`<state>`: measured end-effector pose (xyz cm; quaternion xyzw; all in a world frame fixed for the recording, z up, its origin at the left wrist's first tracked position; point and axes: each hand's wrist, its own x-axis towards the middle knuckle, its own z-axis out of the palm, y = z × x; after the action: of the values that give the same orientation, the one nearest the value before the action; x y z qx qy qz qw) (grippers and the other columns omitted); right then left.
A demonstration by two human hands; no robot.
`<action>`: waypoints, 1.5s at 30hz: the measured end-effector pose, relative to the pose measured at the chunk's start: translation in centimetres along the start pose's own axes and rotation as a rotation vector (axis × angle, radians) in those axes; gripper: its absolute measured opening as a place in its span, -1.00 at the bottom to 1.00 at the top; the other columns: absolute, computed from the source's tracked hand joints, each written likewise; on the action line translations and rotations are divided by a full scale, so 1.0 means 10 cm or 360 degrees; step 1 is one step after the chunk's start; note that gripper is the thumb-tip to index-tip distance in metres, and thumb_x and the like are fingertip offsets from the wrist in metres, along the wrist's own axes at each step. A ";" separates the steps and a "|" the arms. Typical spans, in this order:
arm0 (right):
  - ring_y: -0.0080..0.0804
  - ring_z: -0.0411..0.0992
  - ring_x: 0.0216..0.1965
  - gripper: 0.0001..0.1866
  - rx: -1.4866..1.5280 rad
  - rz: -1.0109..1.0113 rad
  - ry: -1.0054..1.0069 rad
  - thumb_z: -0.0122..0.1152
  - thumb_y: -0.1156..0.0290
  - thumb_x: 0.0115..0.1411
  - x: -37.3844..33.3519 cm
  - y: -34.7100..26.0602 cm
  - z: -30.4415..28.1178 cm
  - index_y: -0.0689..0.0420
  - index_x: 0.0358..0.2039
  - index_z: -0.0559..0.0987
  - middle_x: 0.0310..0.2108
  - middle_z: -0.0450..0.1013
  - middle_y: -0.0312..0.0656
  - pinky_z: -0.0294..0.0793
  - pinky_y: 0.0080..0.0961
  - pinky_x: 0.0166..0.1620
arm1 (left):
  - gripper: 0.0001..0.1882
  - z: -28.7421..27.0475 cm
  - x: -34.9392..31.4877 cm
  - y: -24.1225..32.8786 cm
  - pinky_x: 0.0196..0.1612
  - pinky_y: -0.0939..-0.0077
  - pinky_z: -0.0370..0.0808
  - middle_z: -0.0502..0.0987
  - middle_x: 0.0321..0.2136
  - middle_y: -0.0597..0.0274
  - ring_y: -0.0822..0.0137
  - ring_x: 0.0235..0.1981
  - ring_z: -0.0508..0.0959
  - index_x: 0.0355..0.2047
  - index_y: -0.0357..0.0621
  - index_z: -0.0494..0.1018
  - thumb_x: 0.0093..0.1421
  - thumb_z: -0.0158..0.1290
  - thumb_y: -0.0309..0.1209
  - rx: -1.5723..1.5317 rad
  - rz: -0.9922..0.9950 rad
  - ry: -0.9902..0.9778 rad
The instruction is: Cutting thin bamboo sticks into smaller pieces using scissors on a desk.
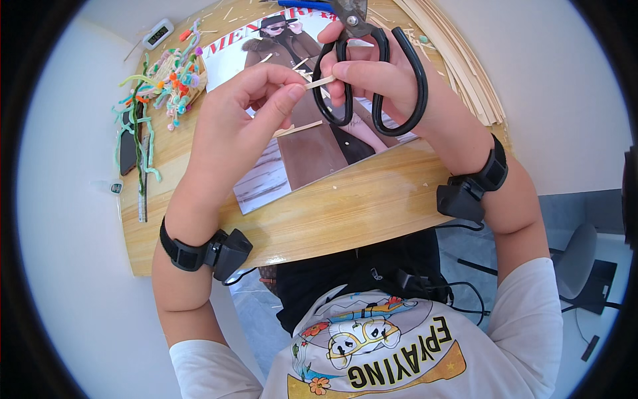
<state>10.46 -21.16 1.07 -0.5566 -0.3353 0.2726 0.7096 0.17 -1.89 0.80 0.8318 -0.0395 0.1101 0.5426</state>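
My left hand [242, 113] pinches one end of a short, thin wooden stick [319, 82] between thumb and forefinger. The stick's other end meets the thumb of my right hand [389, 80]. Black-handled scissors [421, 100] hang in that same right hand, its fingers among the loops and the metal blades pointing away from me at the top edge; the blade tips are out of view. Below both hands lies a magazine [312, 159] with a figure in a brown coat on its cover. Several cut stick pieces [299, 129] are scattered on it.
Long wooden strips [458, 63] lie along the table's right edge. At the left are a bundle of coloured fuzzy stems [176, 83], a dark phone [129, 149], a ruler [142, 199] and a small white clock [158, 33]. A blue object [302, 3] sits at the far edge.
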 end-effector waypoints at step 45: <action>-0.45 0.38 -0.41 -0.68 -0.1243 -0.0007 0.0605 0.18 0.49 0.20 0.12 -0.16 -0.27 0.20 -0.03 0.42 -0.40 0.42 -0.18 0.39 -0.54 -0.29 | -0.82 -0.12 0.10 -0.06 -0.36 0.71 0.43 0.58 -0.47 0.29 0.58 -0.47 0.50 -0.26 -0.27 0.53 0.25 0.15 -0.38 -0.0342 -0.0193 0.0100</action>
<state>13.34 -22.29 2.44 -0.8228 -0.2779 0.0163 0.4954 1.05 -0.51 0.96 0.7659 0.0164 0.0982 0.6352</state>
